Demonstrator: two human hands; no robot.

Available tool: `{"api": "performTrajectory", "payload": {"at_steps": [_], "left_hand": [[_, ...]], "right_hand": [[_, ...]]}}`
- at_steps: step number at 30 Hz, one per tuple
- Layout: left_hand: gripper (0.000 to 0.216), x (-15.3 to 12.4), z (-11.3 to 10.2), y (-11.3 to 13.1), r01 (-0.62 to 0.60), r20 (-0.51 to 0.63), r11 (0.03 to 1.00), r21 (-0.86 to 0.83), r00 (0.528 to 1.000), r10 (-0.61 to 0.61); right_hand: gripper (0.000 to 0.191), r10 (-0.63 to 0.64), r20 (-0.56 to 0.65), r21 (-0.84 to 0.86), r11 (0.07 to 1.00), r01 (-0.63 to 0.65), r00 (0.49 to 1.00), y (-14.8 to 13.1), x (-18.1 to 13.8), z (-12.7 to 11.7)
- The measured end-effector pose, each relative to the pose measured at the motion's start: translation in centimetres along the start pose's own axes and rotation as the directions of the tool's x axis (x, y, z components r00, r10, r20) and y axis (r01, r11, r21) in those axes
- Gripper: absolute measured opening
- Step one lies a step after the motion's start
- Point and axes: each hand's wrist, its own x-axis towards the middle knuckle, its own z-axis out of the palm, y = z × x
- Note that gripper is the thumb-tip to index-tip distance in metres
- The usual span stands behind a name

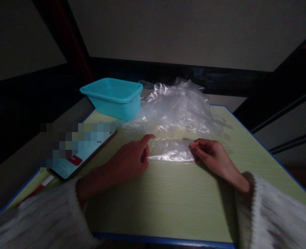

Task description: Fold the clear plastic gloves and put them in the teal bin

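A folded piece of clear plastic (pixel 171 151) lies as a flat, shiny strip just above the tabletop or on it; I cannot tell which. Its left end is held in my left hand (pixel 133 154), with the index finger reaching out over the top corner and the other fingers curled. At the other end, my right hand (pixel 212 155) pinches the strip between thumb and fingers. Just beyond both hands spreads a loose heap of thin clear plastic (pixel 178 107), crumpled, with rounded finger-like ends along its right edge, like disposable gloves.
A turquoise plastic basin (pixel 128 108) stands at the back left, touching the heap. Left of my left arm lies a phone (pixel 84 152), its screen lit and partly blurred, with a red and white cable (pixel 45 181) beside it. The pale table (pixel 163 204) has a blue edge.
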Motion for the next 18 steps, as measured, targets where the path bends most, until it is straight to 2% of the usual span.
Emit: {"api": "performTrajectory", "payload": {"at_steps": [5, 10, 14, 18], "left_hand": [[0.059, 0.17, -0.10, -0.53, 0.012, 0.031, 0.994, -0.108, 0.999, -0.009], [0.054, 0.30, -0.52, -0.50, 0.025, 0.061, 0.992, -0.124, 0.998, -0.018], [0.052, 0.29, -0.91, -0.27, 0.058, 0.061, 0.994, -0.097, 0.997, -0.052], [0.053, 0.22, -0.81, -0.31, 0.048, 0.049, 0.993, -0.109, 0.998, -0.043]], "right_hand": [[0.029, 0.006, -0.004, 0.004, 1.000, -0.006, 1.000, 0.16, 0.06, 0.03], [0.026, 0.006, -0.021, 0.020, 1.000, -0.006, 1.000, 0.46, -0.07, 0.06], [0.040, 0.005, -0.081, 0.045, 0.999, -0.002, 0.997, 0.49, -0.25, 0.12], [0.042, -0.025, -0.140, 0.007, 1.000, 0.026, 0.990, 0.65, -0.26, 0.19]]}}
